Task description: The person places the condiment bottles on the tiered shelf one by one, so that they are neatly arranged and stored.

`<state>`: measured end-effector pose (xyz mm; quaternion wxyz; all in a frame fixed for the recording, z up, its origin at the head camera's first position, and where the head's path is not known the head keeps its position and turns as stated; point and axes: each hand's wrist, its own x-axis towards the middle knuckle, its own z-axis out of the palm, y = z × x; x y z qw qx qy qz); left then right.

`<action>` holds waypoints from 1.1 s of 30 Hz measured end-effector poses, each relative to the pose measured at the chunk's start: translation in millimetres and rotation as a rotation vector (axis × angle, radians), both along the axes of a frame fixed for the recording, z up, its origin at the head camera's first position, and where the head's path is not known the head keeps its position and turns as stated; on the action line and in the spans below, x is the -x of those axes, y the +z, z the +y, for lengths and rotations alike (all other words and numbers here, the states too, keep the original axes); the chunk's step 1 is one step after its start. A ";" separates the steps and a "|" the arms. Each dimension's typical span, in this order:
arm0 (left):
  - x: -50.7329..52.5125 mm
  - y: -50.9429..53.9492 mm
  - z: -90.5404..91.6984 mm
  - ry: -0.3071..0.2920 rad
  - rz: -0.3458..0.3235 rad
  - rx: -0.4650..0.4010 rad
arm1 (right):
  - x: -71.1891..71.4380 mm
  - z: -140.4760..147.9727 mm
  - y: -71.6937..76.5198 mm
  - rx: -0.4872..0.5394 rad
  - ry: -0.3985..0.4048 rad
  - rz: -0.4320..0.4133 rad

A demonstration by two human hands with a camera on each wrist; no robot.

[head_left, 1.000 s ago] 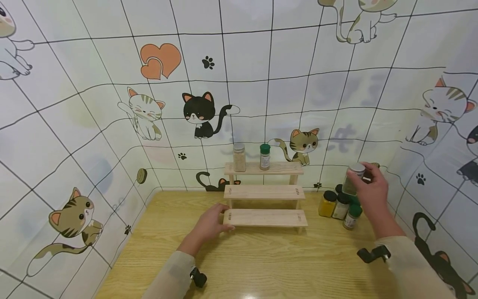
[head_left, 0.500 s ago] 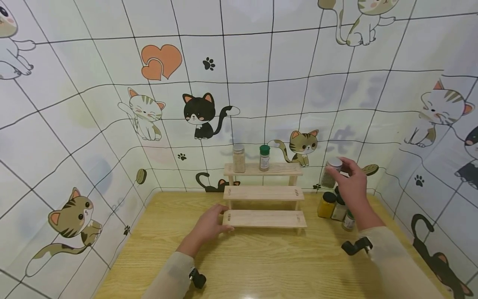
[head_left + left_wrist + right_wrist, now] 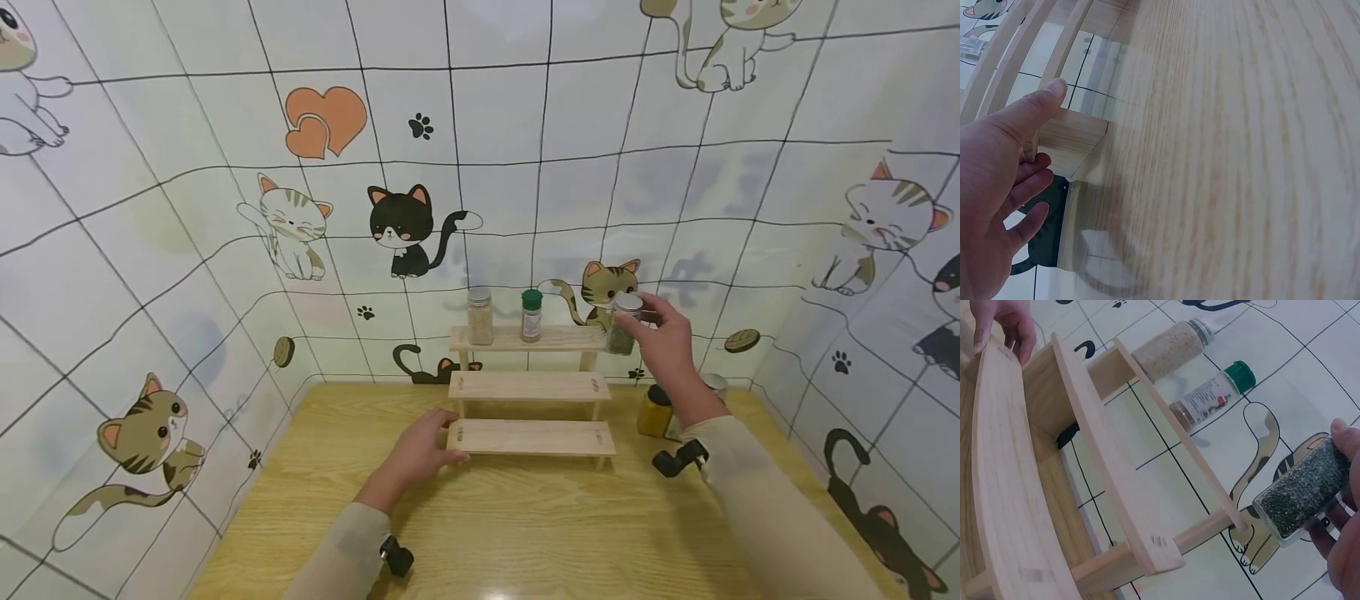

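Observation:
My right hand (image 3: 667,346) grips a clear spice jar (image 3: 621,329) with a silver lid, holding it in the air just beside the right end of the rack's top step. Dark green dried herbs fill this jar in the right wrist view. My left hand (image 3: 416,450) pinches the left end of the lowest step of the three-tier wooden spice rack (image 3: 531,437), thumb and fingers on either side of the board in the left wrist view. On the top step stand a silver-lidded jar of pale granules (image 3: 481,318) and a small green-capped spice bottle (image 3: 532,318).
A yellow spice jar (image 3: 655,412) with a black lid stands on the wooden table (image 3: 510,533) right of the rack. Other jars behind it are mostly hidden by my right forearm. A cat-patterned sheet (image 3: 495,200) rises behind the table and at both sides.
My right hand has carried the herb jar leftward and up, from above the jar cluster to the rack's top right end. The left hand stays on the lowest step.

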<state>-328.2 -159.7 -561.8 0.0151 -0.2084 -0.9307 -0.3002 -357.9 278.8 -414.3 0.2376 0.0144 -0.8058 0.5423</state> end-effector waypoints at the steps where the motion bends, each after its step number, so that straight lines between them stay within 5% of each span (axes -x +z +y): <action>1: 0.0 0.2 0.2 -0.001 0.000 -0.001 | 1.6 -2.2 0.9 0.001 0.014 -0.006; 18: 4.2 2.1 0.2 0.002 0.004 0.025 | 34.5 -37.7 9.2 0.029 0.220 -0.026; 33: -0.5 2.6 0.8 0.000 0.004 0.009 | 53.8 -47.3 -6.3 0.053 0.205 -0.023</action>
